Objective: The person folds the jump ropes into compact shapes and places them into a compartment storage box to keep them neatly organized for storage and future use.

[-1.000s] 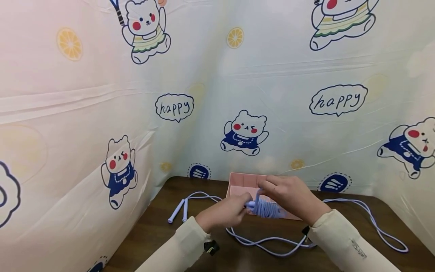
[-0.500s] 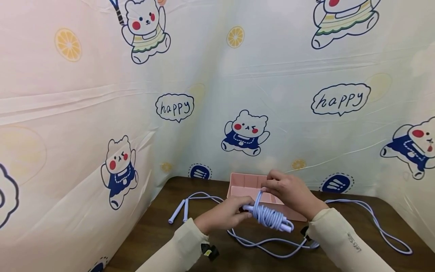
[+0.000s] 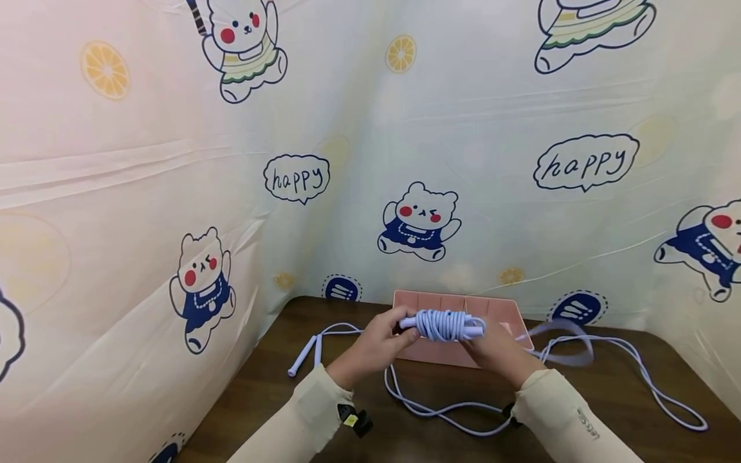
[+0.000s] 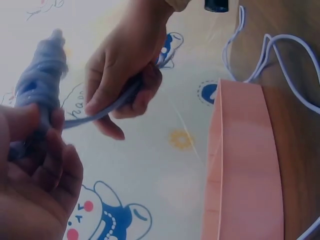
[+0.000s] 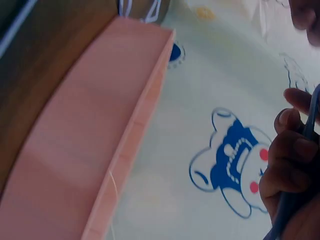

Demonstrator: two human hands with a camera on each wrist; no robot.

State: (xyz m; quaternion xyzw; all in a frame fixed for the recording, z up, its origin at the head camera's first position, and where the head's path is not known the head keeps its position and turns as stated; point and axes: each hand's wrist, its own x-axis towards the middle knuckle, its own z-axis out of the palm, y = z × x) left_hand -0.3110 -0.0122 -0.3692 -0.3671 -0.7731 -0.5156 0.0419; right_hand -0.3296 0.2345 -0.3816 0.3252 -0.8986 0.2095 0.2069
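A lilac jump rope (image 3: 442,325), its cord wound in several turns around its handles, is held up in front of the pink box. My left hand (image 3: 379,334) pinches the handle ends at the left of this bundle, thumb in front. Behind the bundle's right end is my right hand (image 3: 500,347), partly hidden in the head view. In the left wrist view, a strand of cord (image 4: 95,117) runs from the bundle into the curled fingers of my right hand (image 4: 125,70). A blurred loop of cord (image 3: 570,344) swings out to the right of that hand.
The pink box (image 3: 440,354), with divided walls, stands at the back of the dark wooden table (image 3: 359,431). Another lilac jump rope lies there, its handles (image 3: 303,357) at the left. Loose cord (image 3: 654,379) lies at the right. A printed cloth (image 3: 324,238) surrounds the table.
The wound bundle has risen and turned from tilted to nearly level. My right hand has gone from above the bundle to behind and below it, and a loop of cord now swings at the right.
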